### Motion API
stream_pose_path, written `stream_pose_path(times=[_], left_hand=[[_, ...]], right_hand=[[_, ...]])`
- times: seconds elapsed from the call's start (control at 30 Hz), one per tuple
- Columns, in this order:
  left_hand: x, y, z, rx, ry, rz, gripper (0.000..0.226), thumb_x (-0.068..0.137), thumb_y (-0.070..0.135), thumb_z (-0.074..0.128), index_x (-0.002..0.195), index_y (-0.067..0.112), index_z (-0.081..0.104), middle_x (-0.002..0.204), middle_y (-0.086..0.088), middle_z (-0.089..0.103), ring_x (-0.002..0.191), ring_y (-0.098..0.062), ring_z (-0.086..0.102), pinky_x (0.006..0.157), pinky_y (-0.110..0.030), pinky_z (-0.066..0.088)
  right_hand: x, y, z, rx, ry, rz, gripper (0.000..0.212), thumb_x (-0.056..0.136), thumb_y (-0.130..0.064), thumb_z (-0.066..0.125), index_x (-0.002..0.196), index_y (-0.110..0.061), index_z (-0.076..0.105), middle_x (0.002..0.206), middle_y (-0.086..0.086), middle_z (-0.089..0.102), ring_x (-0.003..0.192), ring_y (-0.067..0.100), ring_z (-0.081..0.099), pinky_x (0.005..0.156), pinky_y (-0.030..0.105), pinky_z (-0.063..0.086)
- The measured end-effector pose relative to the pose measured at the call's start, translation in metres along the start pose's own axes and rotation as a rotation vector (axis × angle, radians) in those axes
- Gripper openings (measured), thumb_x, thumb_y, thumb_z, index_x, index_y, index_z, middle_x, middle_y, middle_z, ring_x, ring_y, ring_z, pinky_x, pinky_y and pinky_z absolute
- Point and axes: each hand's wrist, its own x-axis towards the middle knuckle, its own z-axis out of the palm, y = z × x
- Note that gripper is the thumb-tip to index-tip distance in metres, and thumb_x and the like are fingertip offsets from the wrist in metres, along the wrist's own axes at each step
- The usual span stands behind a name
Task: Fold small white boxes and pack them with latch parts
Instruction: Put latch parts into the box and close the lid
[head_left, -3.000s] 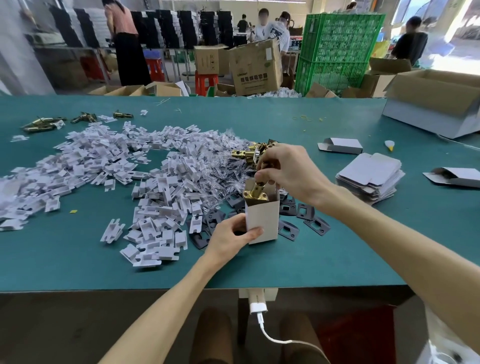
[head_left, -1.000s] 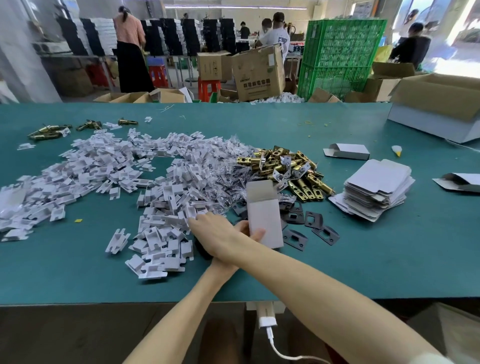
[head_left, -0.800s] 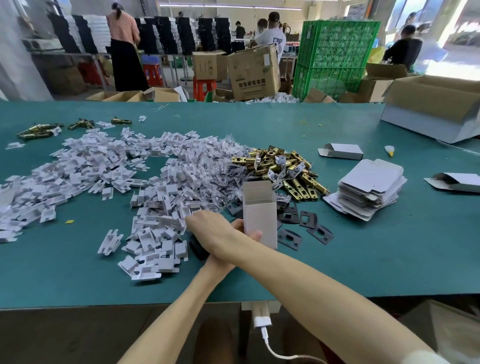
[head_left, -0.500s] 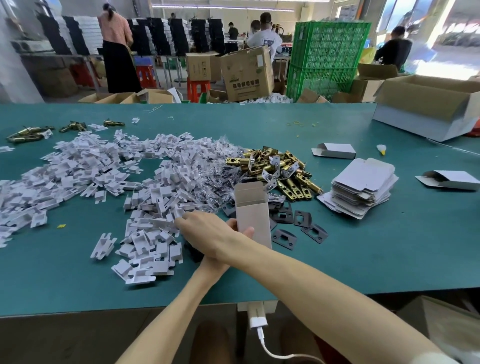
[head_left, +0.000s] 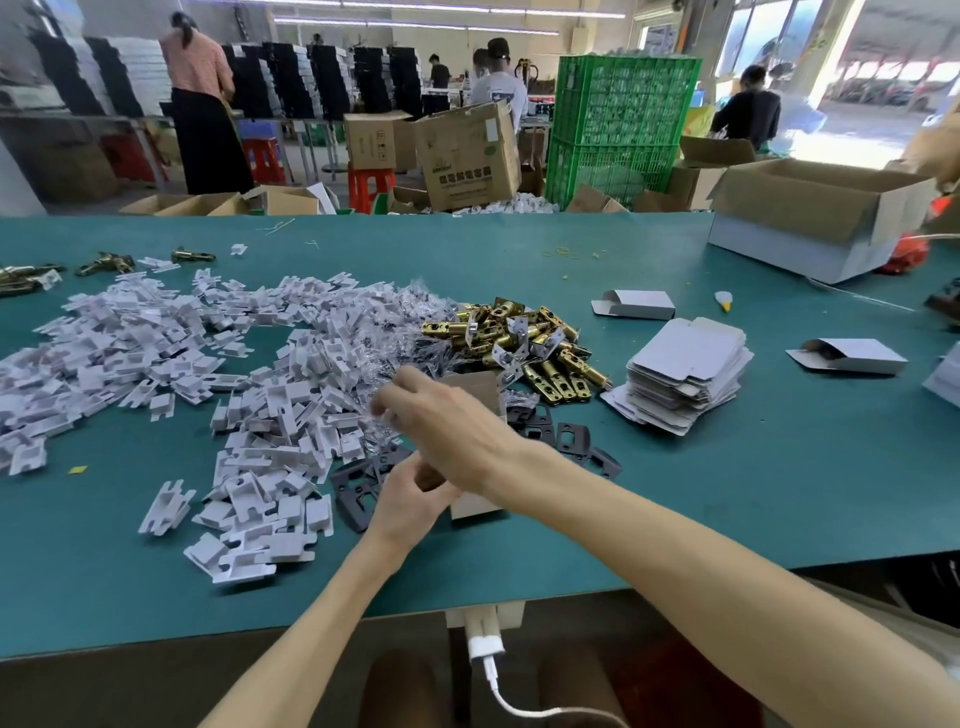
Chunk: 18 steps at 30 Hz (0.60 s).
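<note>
The left hand (head_left: 410, 496) grips the upright white box (head_left: 475, 388) on the table (head_left: 727, 499), just near of the brass latches (head_left: 519, 338), while the right hand (head_left: 449, 431) crosses over it, fingers too blurred to tell their hold.

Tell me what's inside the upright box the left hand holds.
Of the box, only a raised brown flap shows. The right hand crosses over its opening, hiding any contents; the left hand holds its base.

Left hand (head_left: 410, 501) grips the upright box (head_left: 477, 388); right hand (head_left: 448, 427) crosses above it, blurred.
</note>
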Motion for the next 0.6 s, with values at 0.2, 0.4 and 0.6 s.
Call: stream_pose_path(times=[0.2, 0.4, 0.6], left_hand=[[-0.01, 0.007, -0.005, -0.221, -0.114, 0.068, 0.041, 0.079, 0.034, 0.084, 0.116, 0.02, 0.073, 0.111, 0.005, 0.079, 0.105, -0.012, 0.074, 0.085, -0.021, 0.058], [-0.009, 0.007, -0.007, -0.219, -0.104, 0.074, 0.043, 0.079, 0.035, 0.085, 0.117, 0.02, 0.074, 0.113, 0.004, 0.079, 0.108, -0.015, 0.074, 0.091, -0.028, 0.059], [-0.008, 0.004, -0.006, -0.226, -0.117, 0.074, 0.042, 0.08, 0.033, 0.088, 0.119, 0.022, 0.074, 0.114, 0.003, 0.079, 0.109, -0.017, 0.074, 0.094, -0.031, 0.059]], right_hand=[[-0.014, 0.031, -0.05, 0.052, 0.096, 0.087, 0.024, 0.099, -0.013, 0.065, 0.121, -0.011, 0.057, 0.116, 0.005, 0.07, 0.093, 0.02, 0.068, 0.076, 0.038, 0.059], [-0.02, 0.06, -0.074, 0.005, -0.043, 0.265, 0.014, 0.091, -0.015, 0.075, 0.104, -0.017, 0.07, 0.097, -0.001, 0.07, 0.09, 0.021, 0.067, 0.077, 0.033, 0.053], [-0.02, 0.061, -0.058, -0.089, -0.171, 0.241, 0.012, 0.092, -0.014, 0.072, 0.102, -0.021, 0.076, 0.11, 0.001, 0.07, 0.101, 0.022, 0.065, 0.087, 0.036, 0.052]])
